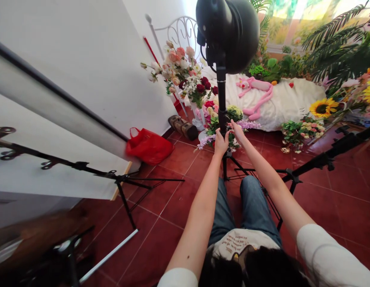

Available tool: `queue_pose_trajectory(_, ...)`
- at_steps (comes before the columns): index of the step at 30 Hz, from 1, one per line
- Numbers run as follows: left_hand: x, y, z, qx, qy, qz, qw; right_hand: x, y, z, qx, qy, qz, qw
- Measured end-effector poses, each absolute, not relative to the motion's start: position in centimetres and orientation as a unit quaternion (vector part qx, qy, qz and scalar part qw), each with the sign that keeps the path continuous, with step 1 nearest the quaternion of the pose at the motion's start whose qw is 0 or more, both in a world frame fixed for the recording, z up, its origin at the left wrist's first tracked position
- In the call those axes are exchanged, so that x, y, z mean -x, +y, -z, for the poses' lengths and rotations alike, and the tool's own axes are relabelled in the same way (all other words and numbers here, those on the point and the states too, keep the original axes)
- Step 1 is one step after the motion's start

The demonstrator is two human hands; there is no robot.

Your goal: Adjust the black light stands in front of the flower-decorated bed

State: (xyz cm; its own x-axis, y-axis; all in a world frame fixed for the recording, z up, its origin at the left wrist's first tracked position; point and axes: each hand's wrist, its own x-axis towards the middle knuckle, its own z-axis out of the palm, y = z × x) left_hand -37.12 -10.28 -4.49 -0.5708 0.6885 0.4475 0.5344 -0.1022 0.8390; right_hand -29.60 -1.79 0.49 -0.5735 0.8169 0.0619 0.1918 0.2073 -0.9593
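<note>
A black light stand (pixel 221 93) rises upright in front of me, with a large black studio lamp (pixel 232 36) on its top. My left hand (pixel 221 141) is closed round the lower part of the pole. Close to the same spot, on the right side of the pole, is my right hand (pixel 236 131), its fingers bent at the pole's joint; whether they grip a knob there is too small to tell. The stand's legs spread on the red tiled floor (pixel 179 199) by my knees.
A red bag (pixel 149 146) and a brown case (pixel 183 126) lie by the wall. Other black stands (pixel 125 179) reach in from left and right. Flower bouquets (pixel 185 67) surround a white-covered bed (pixel 295 99) bearing a pink plush toy (pixel 258 85).
</note>
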Motion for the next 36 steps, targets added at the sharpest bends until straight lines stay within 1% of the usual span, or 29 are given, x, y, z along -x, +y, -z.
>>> queue_pose_trajectory(3,37.0,-10.3,4.5,-0.457,0.669,-0.582,0.070,28.8,-2.8,-1.0,0.318,-0.734,-0.471,0.372)
queue_pose_trajectory(6,37.0,-10.2,4.5,-0.467,0.663,-0.581,0.066,28.2,-4.6,-1.5,0.291,-0.785,-0.395,0.380)
queue_pose_trajectory(8,37.0,-10.0,4.7,-0.471,0.656,-0.586,0.065,28.4,-5.7,-1.8,0.298,-0.796,-0.364,0.382)
queue_pose_trajectory(13,37.3,-10.0,4.8,-0.476,0.659,-0.577,0.075,29.8,-7.7,-2.4,0.338,-0.740,-0.380,0.440)
queue_pose_trajectory(17,37.0,-10.7,4.2,-0.469,0.672,-0.567,0.082,30.5,-7.8,-4.6,0.327,-0.716,-0.403,0.466)
queue_pose_trajectory(20,36.5,-11.0,3.5,-0.438,0.681,-0.580,0.092,30.6,-6.7,-7.0,0.278,-0.732,-0.415,0.463)
queue_pose_trajectory(23,36.0,-10.8,3.2,-0.409,0.681,-0.602,0.085,30.8,-5.2,-8.8,0.235,-0.756,-0.395,0.466)
queue_pose_trajectory(26,35.6,-10.4,3.5,-0.394,0.680,-0.615,0.062,31.0,-4.3,-9.7,0.206,-0.772,-0.370,0.474)
queue_pose_trajectory(30,35.3,-9.9,4.0,-0.374,0.688,-0.621,0.024,30.6,-4.1,-10.0,0.174,-0.778,-0.381,0.468)
queue_pose_trajectory(33,35.3,-9.7,4.2,-0.373,0.690,-0.621,0.014,29.1,-3.8,-9.8,0.159,-0.784,-0.416,0.433)
queue_pose_trajectory(36,35.3,-9.6,4.2,-0.374,0.688,-0.622,0.013,27.2,-3.0,-8.4,0.197,-0.789,-0.450,0.368)
